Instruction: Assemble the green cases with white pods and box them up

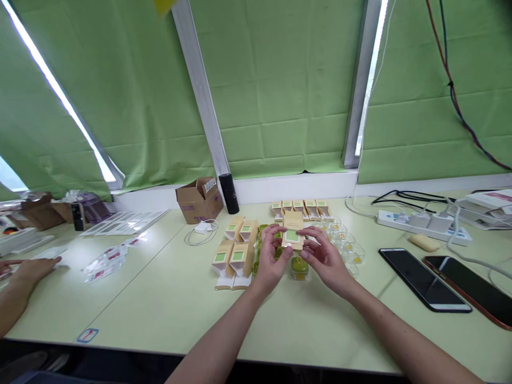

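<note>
Lying near the left end of the bench (132, 314), a co-worker's hand (36, 272) is beside clear packets with red marks (104, 264), with printed white sheets (124, 221) toward the back edge. A small blue-bordered sticker (87, 335) sits at the front edge. Next, near the back edge, come an open cardboard box (194, 207), a white charger (203, 228) with its looped cable, and an upright black cylinder (229, 193). Four cartons with green labels (239, 258) stand close together midway between the back and front edges, beside green jars (256, 266) partly hidden by the left hand (272, 253). Its thumb and fingers are closed on the left side of a raised small carton (293, 239); the right hand (326, 261) pinches the right side. Just below stands a green-lidded jar (300, 268); whether the right thumb touches it, I cannot tell. Five more cartons (310, 209) line up toward the back edge. Clear cups (356, 255) follow, then a power strip (408, 221), a beige object (424, 242) and two phones (424, 277) near the right end.
</note>
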Demonstrator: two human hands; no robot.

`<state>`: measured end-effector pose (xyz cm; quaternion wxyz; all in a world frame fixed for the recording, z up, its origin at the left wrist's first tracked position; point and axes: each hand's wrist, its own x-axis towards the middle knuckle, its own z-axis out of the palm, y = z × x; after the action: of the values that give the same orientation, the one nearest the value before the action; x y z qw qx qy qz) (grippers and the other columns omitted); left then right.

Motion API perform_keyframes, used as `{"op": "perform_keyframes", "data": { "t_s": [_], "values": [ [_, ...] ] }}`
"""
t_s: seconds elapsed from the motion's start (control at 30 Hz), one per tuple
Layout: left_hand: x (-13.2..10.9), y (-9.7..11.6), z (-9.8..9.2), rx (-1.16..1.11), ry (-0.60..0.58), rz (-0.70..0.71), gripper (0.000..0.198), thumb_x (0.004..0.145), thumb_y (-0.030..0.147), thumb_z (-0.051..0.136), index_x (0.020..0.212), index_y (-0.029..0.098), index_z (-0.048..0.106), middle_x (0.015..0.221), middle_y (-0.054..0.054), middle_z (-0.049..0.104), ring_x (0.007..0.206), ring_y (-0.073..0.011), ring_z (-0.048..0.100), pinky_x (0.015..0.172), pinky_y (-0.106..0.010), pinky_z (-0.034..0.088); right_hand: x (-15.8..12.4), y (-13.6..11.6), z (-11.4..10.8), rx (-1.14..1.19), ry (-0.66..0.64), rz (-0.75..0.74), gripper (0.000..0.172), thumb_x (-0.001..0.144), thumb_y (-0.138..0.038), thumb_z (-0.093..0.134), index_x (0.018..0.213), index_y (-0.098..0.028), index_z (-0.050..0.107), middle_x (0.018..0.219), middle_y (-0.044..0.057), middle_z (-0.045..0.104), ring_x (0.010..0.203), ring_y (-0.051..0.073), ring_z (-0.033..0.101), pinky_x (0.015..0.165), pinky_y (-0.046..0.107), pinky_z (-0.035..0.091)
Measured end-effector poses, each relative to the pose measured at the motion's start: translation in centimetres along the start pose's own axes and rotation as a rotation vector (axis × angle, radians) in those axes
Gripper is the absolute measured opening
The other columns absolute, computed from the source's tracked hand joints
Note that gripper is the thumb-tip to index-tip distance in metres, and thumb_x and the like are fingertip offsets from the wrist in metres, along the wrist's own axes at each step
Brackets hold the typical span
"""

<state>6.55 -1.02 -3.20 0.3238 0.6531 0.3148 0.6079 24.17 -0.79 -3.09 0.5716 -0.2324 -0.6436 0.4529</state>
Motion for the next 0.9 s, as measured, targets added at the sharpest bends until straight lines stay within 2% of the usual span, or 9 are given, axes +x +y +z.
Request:
{"op": "perform_keyframes", "data": {
  "t_s": [0.2,0.4,0.57,0.9],
  "values": [
    [-0.02,-0.18,-0.15,0.001,-0.012,0.043,0.048,0.091,0.048,0.073,0.132,0.026,0.06,0.147,-0.012,0.043,0.122,-0.0274,0.058,0.103,-0.039,0.051,-0.02,0.07,0.0,0.01,0.001,-0.011,0.035,0.094,-0.045,0.073,0.127,-0.036,0.065,0.135,0.006,0.041,0.097,0.017,0.068,0.099,0.042,0.059],
    [-0.02,-0.23,0.04,0.049,0.02,0.047,0.042,0.093,0.044,0.073,0.129,0.026,0.062,0.145,-0.013,0.043,0.128,-0.0297,0.056,0.1,-0.04,0.053,0.01,0.06,0.11,-0.001,0.021,-0.001,0.034,0.094,-0.048,0.071,0.125,-0.035,0.065,0.135,0.006,0.042,0.098,0.018,0.068,0.094,0.041,0.061],
    [0.02,-0.28,0.18,0.056,0.045,0.049,0.04,0.092,0.045,0.074,0.126,0.025,0.064,0.144,-0.013,0.044,0.126,-0.0281,0.058,0.097,-0.038,0.055,0.04,0.15,0.13,0.005,0.035,0.001,0.031,0.095,-0.049,0.071,0.122,-0.035,0.066,0.135,0.006,0.043,0.099,0.018,0.068,0.092,0.039,0.062],
    [0.04,-0.54,0.24,0.051,0.074,0.064,0.036,0.091,0.043,0.076,0.12,0.024,0.066,0.14,-0.013,0.046,0.126,-0.0283,0.059,0.092,-0.036,0.057,0.05,0.57,-0.09,-0.017,0.03,-0.007,0.029,0.097,-0.049,0.069,0.121,-0.034,0.067,0.135,0.006,0.045,0.098,0.018,0.07,0.092,0.039,0.062]
  ]
}}
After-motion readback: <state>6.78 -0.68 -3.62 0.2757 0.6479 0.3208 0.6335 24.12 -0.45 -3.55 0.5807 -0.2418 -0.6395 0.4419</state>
